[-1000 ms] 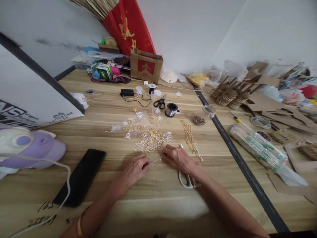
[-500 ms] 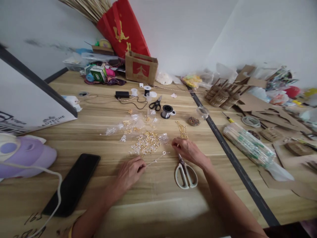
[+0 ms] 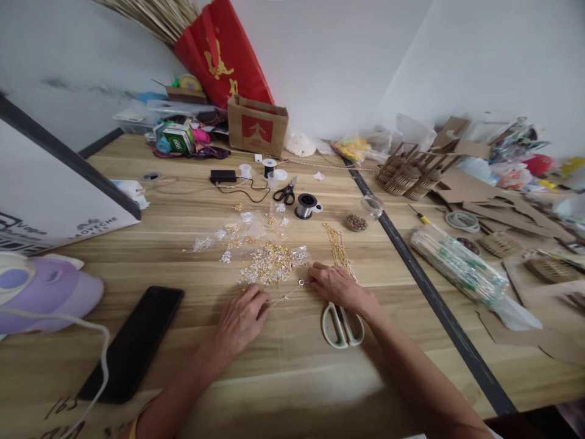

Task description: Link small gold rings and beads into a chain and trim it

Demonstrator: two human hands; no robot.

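A thin silver chain [image 3: 286, 297] with a small ring runs across the table between my hands. My left hand [image 3: 244, 314] rests with its fingertips pinched on the chain's left end. My right hand [image 3: 336, 283] has its fingers closed at the right end, next to the ring. White-handled scissors [image 3: 342, 326] lie under and below my right hand, their blades hidden by it. Just beyond my hands sits a pile of gold and silver beads and charms [image 3: 269, 262]. Gold chains [image 3: 337, 244] lie beyond my right hand.
A black phone [image 3: 132, 341] and a purple plush-like object [image 3: 59, 292] are at left. Black scissors [image 3: 286, 193], a wire spool [image 3: 306, 206] and a jar of beads [image 3: 356, 221] stand farther back. Wrapped sticks [image 3: 459, 265] and cardboard pieces [image 3: 498, 207] lie at right.
My right hand has moved left and down, off the gold chains and onto the right end of the silver chain. My left hand stays nearly in place.
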